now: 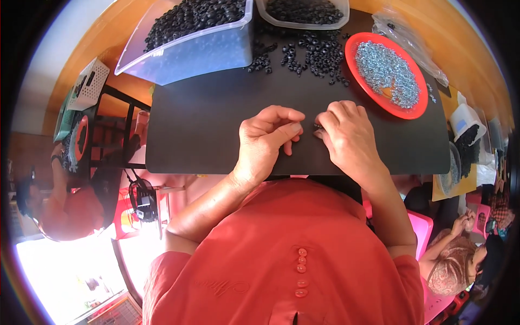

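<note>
Over the dark table (211, 135), both my hands face each other near its front edge. My left hand (266, 135) is closed, thumb and forefinger drawn toward each other and the other fingers curled; anything inside it is too small or hidden to name. Just to the right, my right hand (346, 135) is pinched, with a small dark piece (318, 127) at its fingertips, perhaps one of the black ring-like pieces. A loose heap of these small black pieces (325, 54) lies beyond my hands. At the far right, a red plate (352, 59) holds many tiny shiny silver pieces (387, 67).
A large clear tub (211, 54) of black pieces stands far left, a smaller clear tub (303, 24) beside it. A clear plastic bag (411, 40) lies behind the plate. One person (70, 211) sits at the left; another person (455, 260) is at the right, near a pink chair (420, 233).
</note>
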Demonstrator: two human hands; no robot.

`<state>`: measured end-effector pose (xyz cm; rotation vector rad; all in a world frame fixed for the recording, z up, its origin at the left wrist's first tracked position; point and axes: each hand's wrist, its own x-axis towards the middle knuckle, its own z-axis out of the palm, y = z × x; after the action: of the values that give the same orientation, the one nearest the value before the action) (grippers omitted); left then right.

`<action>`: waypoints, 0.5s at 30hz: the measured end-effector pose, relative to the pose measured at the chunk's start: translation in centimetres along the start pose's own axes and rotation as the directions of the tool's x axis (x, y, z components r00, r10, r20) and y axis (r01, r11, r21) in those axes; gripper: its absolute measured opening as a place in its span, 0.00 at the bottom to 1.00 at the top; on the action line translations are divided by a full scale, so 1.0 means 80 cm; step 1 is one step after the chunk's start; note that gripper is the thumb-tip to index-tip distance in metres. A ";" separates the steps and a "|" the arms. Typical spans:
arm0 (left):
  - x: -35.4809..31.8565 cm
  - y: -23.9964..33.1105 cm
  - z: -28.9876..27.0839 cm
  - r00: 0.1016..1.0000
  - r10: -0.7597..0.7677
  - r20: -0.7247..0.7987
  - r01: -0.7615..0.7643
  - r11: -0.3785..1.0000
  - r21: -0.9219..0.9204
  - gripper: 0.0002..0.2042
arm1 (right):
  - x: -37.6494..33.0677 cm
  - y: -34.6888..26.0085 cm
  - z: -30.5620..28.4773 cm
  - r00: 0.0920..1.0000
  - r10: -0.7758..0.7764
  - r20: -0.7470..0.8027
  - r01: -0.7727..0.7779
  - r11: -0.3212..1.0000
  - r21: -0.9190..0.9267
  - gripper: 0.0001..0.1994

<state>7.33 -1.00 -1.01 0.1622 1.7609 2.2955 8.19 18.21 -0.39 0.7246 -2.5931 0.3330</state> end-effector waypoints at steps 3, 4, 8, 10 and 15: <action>-0.002 -0.005 -0.001 0.999 0.037 0.007 -0.038 0.998 0.041 0.07 | 0.001 -0.001 0.007 1.000 0.003 0.014 -0.003 1.000 0.001 0.08; -0.003 -0.006 -0.001 0.998 0.059 0.014 -0.060 0.995 0.079 0.07 | 0.001 -0.001 0.012 0.999 0.030 -0.018 -0.029 0.998 0.056 0.07; -0.002 -0.004 0.002 0.999 0.046 -0.006 -0.045 0.993 0.106 0.08 | 0.006 -0.008 0.016 0.999 0.025 -0.047 -0.022 0.998 0.064 0.08; -0.002 -0.004 0.003 0.999 0.053 -0.009 -0.051 0.987 0.151 0.09 | 0.007 -0.012 0.019 0.999 -0.002 -0.046 0.003 1.000 0.018 0.08; -0.002 -0.009 -0.001 0.993 0.099 -0.064 -0.096 0.994 0.057 0.09 | 0.010 -0.011 0.020 1.000 0.007 -0.030 -0.007 1.000 -0.009 0.09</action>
<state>7.58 -0.99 -1.71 0.1870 1.8884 2.3480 7.53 16.61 -1.33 0.7021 -2.5683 0.3311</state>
